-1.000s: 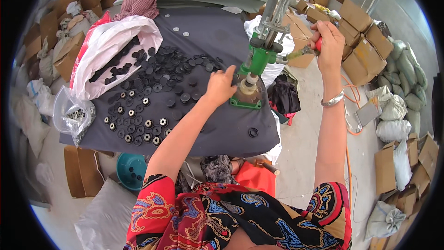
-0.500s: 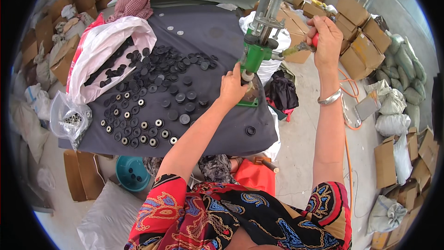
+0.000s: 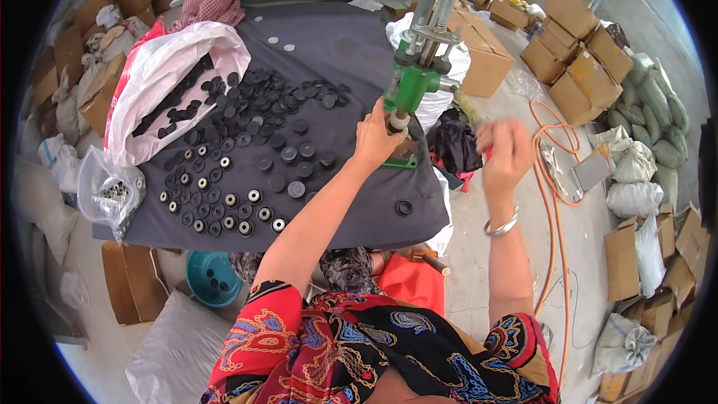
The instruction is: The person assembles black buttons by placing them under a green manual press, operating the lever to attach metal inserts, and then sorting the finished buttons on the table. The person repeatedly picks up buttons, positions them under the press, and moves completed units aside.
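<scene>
A green hand press [image 3: 413,88] with a tall spring and metal column stands at the right end of the cloth-covered table [image 3: 336,217]. My left hand [image 3: 376,137] is closed at the foot of its metal ram, thumb and fingers around something small that I cannot make out. Out to the right, my right hand [image 3: 506,151] is blurred, closed on the press lever [image 3: 469,107]; a bit of its red knob [image 3: 488,154] shows. Left of my left arm, many black round caps [image 3: 289,154] lie spread out, several with metal rings [image 3: 245,227] in them.
A white and red sack [image 3: 123,116] spills black caps at the left, beside a clear bag of small parts [image 3: 112,193]. One black ring [image 3: 404,208] lies near the front edge. Below are a teal basin [image 3: 212,277] and a hammer [image 3: 434,262]. An orange hose [image 3: 550,254] crosses the floor.
My right hand has come down and toward me with the lever, which now slants downward. My left hand stays at the ram. The view has shifted slightly.
</scene>
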Tool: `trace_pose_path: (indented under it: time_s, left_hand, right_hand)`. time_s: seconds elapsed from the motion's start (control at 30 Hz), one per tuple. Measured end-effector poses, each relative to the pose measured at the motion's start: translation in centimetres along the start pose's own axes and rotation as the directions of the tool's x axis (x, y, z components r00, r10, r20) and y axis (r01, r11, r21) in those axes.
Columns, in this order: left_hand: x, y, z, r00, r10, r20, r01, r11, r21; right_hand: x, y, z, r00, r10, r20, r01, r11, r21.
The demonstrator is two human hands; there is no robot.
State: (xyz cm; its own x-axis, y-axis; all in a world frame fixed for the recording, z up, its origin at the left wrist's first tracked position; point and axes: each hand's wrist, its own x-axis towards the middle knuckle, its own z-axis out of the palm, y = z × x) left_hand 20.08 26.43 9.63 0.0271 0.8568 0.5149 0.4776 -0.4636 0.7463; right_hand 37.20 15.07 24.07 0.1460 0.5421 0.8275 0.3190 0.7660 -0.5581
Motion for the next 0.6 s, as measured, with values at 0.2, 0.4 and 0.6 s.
trace_pose_path:
  time_s: [0.2,0.4,0.6]
  left_hand:
    - [-1.9,-0.9,-6.3,1.000,0.011,0.008,-0.013,0.934,0.358]
    - [-0.9,-6.4,-13.1,0.996,-0.023,-0.089,0.083,0.658,0.748]
    - [-0.5,-8.5,-13.3,0.989,-0.147,-0.031,0.112,0.591,0.799]
  right_hand:
    - [-6.7,3.4,0.0,0.970,-0.242,0.019,0.243,0.969,-0.040]
    - [-3.9,1.0,-0.6,0.991,-0.052,0.125,0.068,0.990,-0.124]
    - [4.4,-0.7,-0.1,0.982,0.152,0.113,-0.161,0.984,0.074]
